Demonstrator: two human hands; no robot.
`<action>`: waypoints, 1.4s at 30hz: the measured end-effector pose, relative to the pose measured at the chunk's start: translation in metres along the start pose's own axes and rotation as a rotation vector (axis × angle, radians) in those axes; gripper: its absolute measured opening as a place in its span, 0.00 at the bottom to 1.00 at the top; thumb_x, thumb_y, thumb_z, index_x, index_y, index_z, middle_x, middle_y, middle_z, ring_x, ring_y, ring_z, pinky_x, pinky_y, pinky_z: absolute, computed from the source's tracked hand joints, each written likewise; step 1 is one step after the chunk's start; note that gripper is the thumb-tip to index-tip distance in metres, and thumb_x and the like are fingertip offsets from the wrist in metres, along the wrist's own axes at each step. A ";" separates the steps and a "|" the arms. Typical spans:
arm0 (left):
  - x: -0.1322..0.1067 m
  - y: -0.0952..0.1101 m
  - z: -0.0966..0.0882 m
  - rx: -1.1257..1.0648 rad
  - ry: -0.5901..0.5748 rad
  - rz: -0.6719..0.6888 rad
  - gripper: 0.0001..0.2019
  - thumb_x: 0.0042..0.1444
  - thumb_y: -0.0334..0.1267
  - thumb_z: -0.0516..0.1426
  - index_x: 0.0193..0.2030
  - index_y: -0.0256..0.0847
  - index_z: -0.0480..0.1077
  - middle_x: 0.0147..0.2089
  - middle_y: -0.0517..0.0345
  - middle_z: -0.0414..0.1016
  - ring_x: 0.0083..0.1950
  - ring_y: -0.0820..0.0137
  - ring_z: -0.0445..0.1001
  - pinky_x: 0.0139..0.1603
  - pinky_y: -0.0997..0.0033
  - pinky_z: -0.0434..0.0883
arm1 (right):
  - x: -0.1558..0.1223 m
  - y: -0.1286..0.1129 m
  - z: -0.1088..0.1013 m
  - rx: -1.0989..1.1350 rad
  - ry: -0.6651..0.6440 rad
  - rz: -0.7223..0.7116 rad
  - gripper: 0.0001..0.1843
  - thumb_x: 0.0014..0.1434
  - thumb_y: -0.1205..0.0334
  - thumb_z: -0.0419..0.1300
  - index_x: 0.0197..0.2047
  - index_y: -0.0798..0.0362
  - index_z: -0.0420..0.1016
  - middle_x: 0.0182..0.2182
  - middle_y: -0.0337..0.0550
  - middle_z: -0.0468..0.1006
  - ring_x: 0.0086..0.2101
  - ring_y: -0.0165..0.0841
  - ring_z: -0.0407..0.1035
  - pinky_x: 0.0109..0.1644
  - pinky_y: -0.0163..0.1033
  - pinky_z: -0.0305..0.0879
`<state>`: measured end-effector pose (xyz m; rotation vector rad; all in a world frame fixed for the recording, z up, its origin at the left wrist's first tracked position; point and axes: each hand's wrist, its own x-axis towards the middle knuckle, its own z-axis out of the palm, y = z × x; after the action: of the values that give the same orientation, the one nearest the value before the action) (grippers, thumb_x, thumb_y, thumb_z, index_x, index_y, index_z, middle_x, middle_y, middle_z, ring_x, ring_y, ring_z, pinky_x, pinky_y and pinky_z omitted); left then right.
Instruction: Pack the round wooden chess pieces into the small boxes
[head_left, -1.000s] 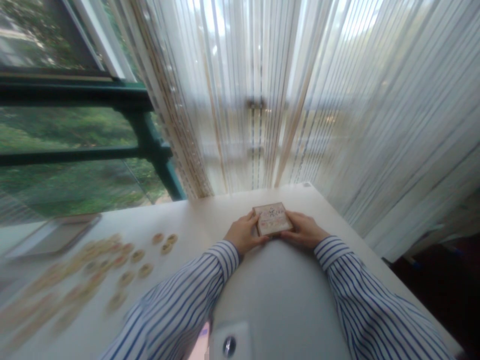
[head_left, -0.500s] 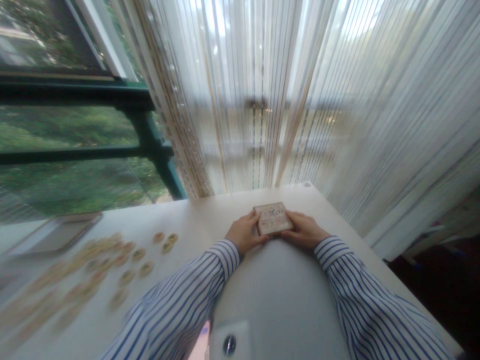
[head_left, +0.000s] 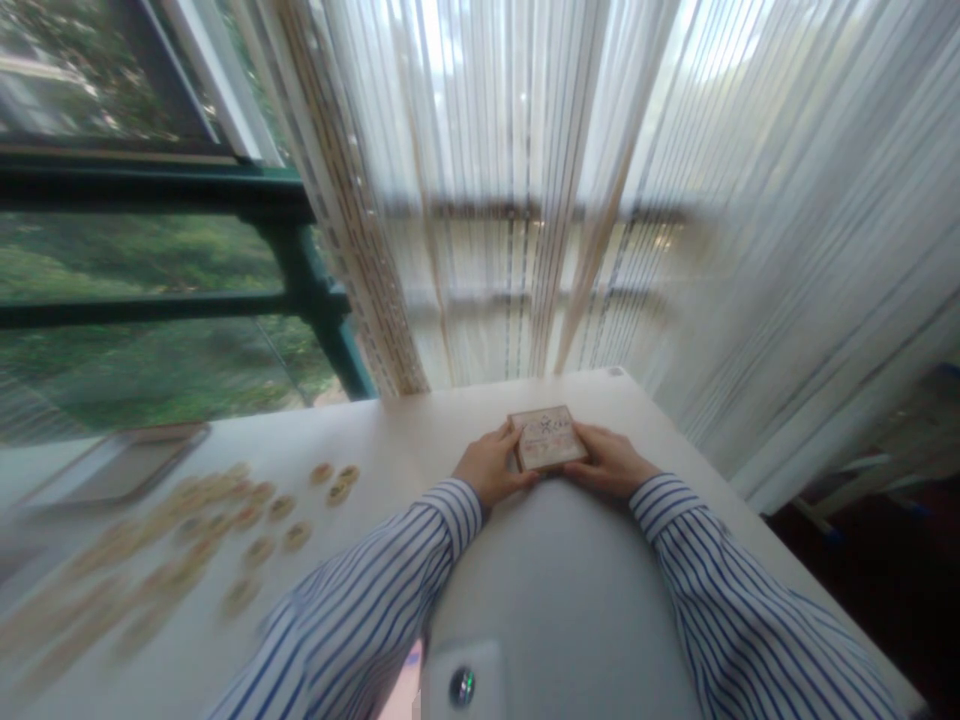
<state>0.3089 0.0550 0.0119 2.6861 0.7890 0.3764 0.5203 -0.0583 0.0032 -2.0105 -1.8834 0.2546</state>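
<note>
A small, flat wooden box (head_left: 549,438) with printed markings on its pale top lies near the far end of the white table (head_left: 570,580). My left hand (head_left: 491,465) grips its left side, the thumb along the near edge. On the opposite side, my right hand (head_left: 609,460) is closed round the right edge. Both hands rest low at the tabletop; whether the box touches the table or is held just above it, I cannot tell. What the markings say is too blurred to read.
Many round wooden pieces (head_left: 259,550) are scattered on the left of the table, some blurred. Behind them lies a shallow tray-like box (head_left: 135,465). A white device with a dark round lens (head_left: 463,686) sits at the near edge. A string curtain (head_left: 525,200) hangs beyond the table.
The view has shifted very slightly, so the scene sits a little further right. Both hands keep the same hold on the wooden box.
</note>
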 end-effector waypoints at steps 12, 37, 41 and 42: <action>-0.003 0.000 0.002 0.000 0.012 0.006 0.39 0.41 0.55 0.56 0.59 0.40 0.55 0.62 0.47 0.53 0.60 0.58 0.57 0.59 0.63 0.54 | -0.003 0.000 0.000 -0.003 0.016 -0.007 0.40 0.47 0.44 0.56 0.59 0.52 0.52 0.54 0.51 0.63 0.53 0.43 0.55 0.54 0.48 0.50; -0.079 -0.008 -0.067 -0.112 0.182 -0.046 0.15 0.51 0.44 0.51 0.44 0.42 0.69 0.50 0.56 0.70 0.51 0.67 0.67 0.56 0.67 0.61 | -0.009 -0.076 -0.012 -0.008 0.215 -0.197 0.29 0.51 0.53 0.54 0.56 0.54 0.59 0.54 0.50 0.63 0.53 0.41 0.55 0.56 0.50 0.52; -0.096 -0.010 -0.079 -0.140 0.228 -0.077 0.15 0.52 0.44 0.51 0.44 0.43 0.69 0.48 0.57 0.72 0.50 0.68 0.69 0.54 0.68 0.63 | -0.008 -0.096 -0.008 -0.011 0.196 -0.249 0.28 0.52 0.55 0.54 0.56 0.54 0.59 0.54 0.51 0.63 0.54 0.41 0.55 0.56 0.50 0.51; -0.100 -0.010 -0.081 -0.148 0.239 -0.089 0.15 0.52 0.45 0.50 0.44 0.43 0.69 0.47 0.58 0.72 0.49 0.68 0.69 0.53 0.68 0.63 | -0.008 -0.100 -0.007 -0.016 0.186 -0.254 0.27 0.52 0.55 0.53 0.56 0.54 0.60 0.54 0.51 0.63 0.54 0.41 0.55 0.56 0.50 0.51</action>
<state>0.1959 0.0255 0.0662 2.4881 0.9050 0.7149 0.4304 -0.0633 0.0475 -1.7146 -1.9981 -0.0156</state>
